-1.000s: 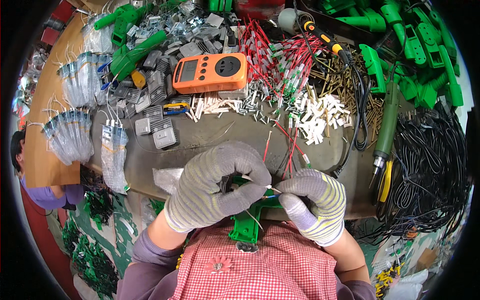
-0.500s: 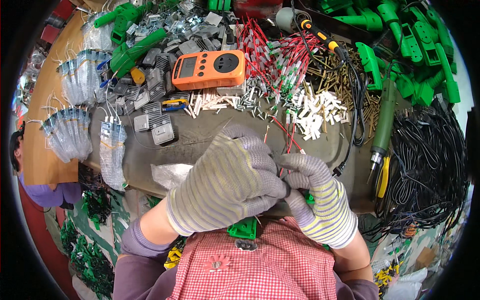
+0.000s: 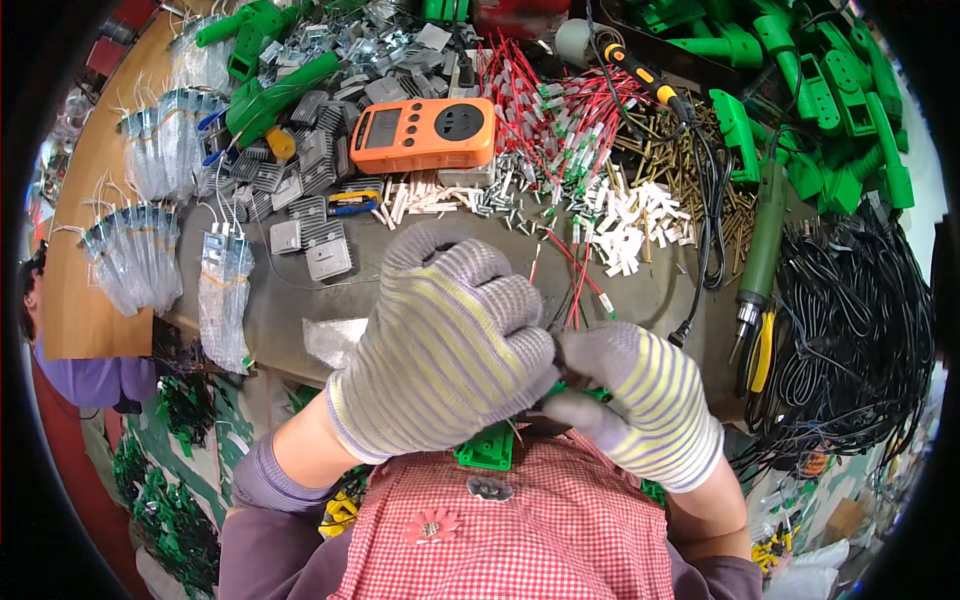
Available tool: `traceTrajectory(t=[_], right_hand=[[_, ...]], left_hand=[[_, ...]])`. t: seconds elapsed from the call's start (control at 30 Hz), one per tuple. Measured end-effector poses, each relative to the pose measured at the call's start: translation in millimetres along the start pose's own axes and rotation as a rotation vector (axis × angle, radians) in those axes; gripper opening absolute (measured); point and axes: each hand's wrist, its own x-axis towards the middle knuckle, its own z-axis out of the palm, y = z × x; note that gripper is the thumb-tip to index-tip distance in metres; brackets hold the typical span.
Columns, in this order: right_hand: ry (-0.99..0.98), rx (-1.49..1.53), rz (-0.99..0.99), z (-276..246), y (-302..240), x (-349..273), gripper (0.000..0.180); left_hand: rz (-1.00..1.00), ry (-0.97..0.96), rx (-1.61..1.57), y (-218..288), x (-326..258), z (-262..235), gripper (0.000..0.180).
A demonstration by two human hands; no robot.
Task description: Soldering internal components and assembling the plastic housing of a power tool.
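Observation:
Both of my hands wear grey-and-yellow striped gloves and meet above the table's front edge. My left hand [image 3: 450, 345] is closed, its fingers curled in toward the right hand; what it pinches is hidden. My right hand [image 3: 645, 405] is bent round, thumb and fingers closed at a green plastic housing [image 3: 486, 449], which shows below the left hand and in small patches between the fingers. A dark thin piece is partly visible at the fingertips, too blurred to name. Red wires [image 3: 580, 275] lie on the table just beyond the hands.
An orange meter [image 3: 425, 135] stands among grey metal heat sinks [image 3: 325, 250]. Behind my hands are white sleeves [image 3: 625, 225] and brass screws [image 3: 670, 155]. On the right are a green electric screwdriver [image 3: 765, 235], yellow-handled pliers [image 3: 764, 355] and black cables [image 3: 850, 320]. Bubble-wrapped parts [image 3: 225, 300] lie left.
My left hand has shifted slightly left, its upper fingers curling. The right hand has turned inward and its fingertips have slid further behind the left hand.

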Motion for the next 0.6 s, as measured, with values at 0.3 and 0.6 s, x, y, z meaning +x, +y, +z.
traceTrajectory(t=[0.3,0.6], right_hand=[[0.034,-0.134,-0.088,-8.8,6.8,-1.8,0.024],[0.063,-0.304,-0.311,3.7,16.3,-14.4,0.025]], left_hand=[[-0.144,0.082,-0.157,-13.5,-32.6,-9.3,0.017],[-0.182,0.091,-0.295,4.4,-37.4,1.5,0.031]])
